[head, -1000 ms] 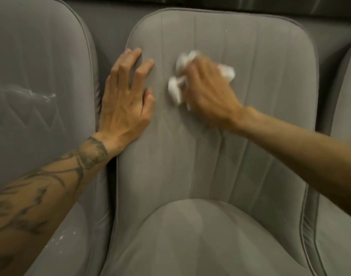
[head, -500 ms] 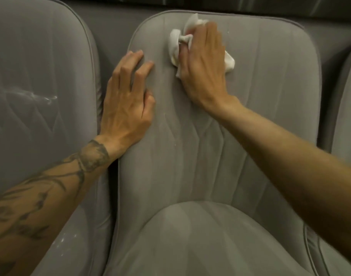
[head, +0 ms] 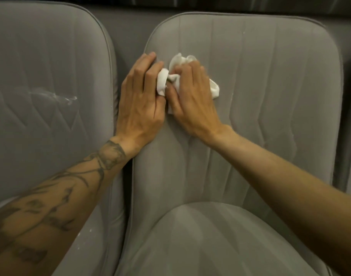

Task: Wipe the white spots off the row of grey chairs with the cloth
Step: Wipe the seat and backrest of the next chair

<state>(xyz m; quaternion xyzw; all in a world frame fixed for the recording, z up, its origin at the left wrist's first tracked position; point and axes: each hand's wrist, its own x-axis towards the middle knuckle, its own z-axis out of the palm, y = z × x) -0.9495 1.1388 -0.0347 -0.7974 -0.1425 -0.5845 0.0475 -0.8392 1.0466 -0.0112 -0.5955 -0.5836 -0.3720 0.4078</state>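
Gripping fingers: right hand, fingers curled, bunching one white cloth against the backrest.
Cloth axis: crumpled, long axis across the backrest, left to right; folds show beyond the fingertips and on both sides.
Second hand: left hand, fingers lightly bent on the backrest edge; cloth end touches its index finger; grip undeterminable.
Chairs: two grey; middle chair bears the cloth, left chair shows white smears.

free: right half of the middle chair backrest was bare, seat cushion lay open | blocked: left grip and right grip sat side by side at upper left, cloth bunched between them | right forearm crossed the lower right | left forearm lay over the left chair
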